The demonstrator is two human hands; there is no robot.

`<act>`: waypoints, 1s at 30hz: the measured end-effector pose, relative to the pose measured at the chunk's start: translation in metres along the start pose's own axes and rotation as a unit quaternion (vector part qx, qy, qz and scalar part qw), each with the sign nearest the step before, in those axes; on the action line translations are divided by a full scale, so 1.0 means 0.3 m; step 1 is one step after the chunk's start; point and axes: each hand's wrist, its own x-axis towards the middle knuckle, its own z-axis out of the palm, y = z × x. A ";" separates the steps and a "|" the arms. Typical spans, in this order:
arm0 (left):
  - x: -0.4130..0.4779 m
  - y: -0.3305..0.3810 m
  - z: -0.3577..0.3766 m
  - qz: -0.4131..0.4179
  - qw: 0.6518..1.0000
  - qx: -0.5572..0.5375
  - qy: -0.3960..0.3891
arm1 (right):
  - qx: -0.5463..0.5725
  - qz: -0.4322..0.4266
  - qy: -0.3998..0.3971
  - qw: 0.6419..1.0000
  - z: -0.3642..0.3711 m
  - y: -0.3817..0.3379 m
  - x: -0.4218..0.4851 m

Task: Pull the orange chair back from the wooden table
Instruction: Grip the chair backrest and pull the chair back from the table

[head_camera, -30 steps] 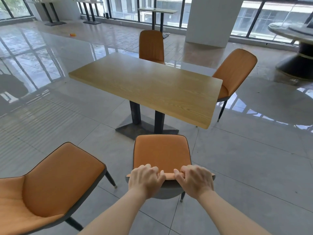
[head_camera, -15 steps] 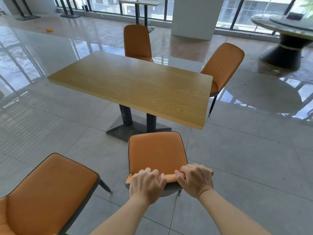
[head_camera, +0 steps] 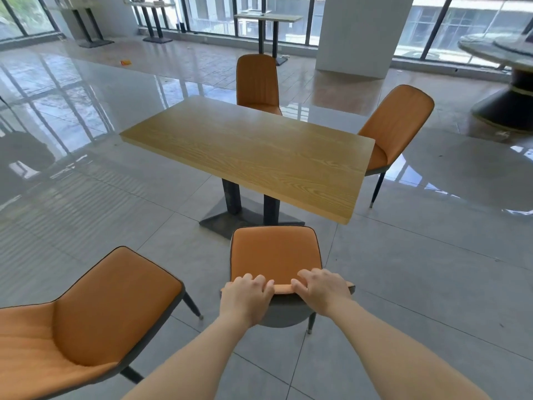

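An orange chair [head_camera: 274, 254] with a dark shell stands right in front of me, its seat facing the wooden table [head_camera: 253, 153]. The front of the seat lies just short of the table's near edge. My left hand [head_camera: 245, 298] grips the top of the backrest on the left. My right hand [head_camera: 324, 288] rests on the same backrest top on the right, fingers curled over it. Most of the backrest and the chair's front legs are hidden below my hands.
A second orange chair [head_camera: 95, 316] stands close at my lower left. Two more orange chairs, one [head_camera: 258, 83] at the far side and one [head_camera: 395, 125] at the right end, ring the table. A round dark-based table [head_camera: 504, 70] is at far right; the grey tile floor [head_camera: 418, 269] spreads around.
My view swung left and then back right while both hands stayed on the backrest. My fingers look a little less tightly curled now. I cannot tell whether the chair itself has moved.
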 end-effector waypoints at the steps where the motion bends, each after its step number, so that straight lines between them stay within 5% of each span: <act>1: -0.029 0.001 -0.015 -0.010 0.999 -0.021 0.024 | -0.014 -0.002 0.038 0.999 -0.005 -0.002 -0.010; 4: -0.117 -0.013 -0.067 -0.032 0.994 -0.059 0.083 | -0.043 -0.029 0.134 0.990 -0.023 -0.031 -0.049; 9: -0.239 -0.100 -0.125 -0.052 0.986 -0.032 0.158 | -0.028 -0.083 0.180 0.980 -0.061 -0.149 -0.087; 21: -0.605 -0.405 -0.249 -0.163 0.965 0.009 0.206 | 0.007 -0.204 0.188 0.961 -0.123 -0.557 -0.165; 30: -0.934 -0.872 -0.318 -0.209 0.954 0.038 0.212 | 0.011 -0.221 0.152 0.963 -0.105 -1.059 -0.246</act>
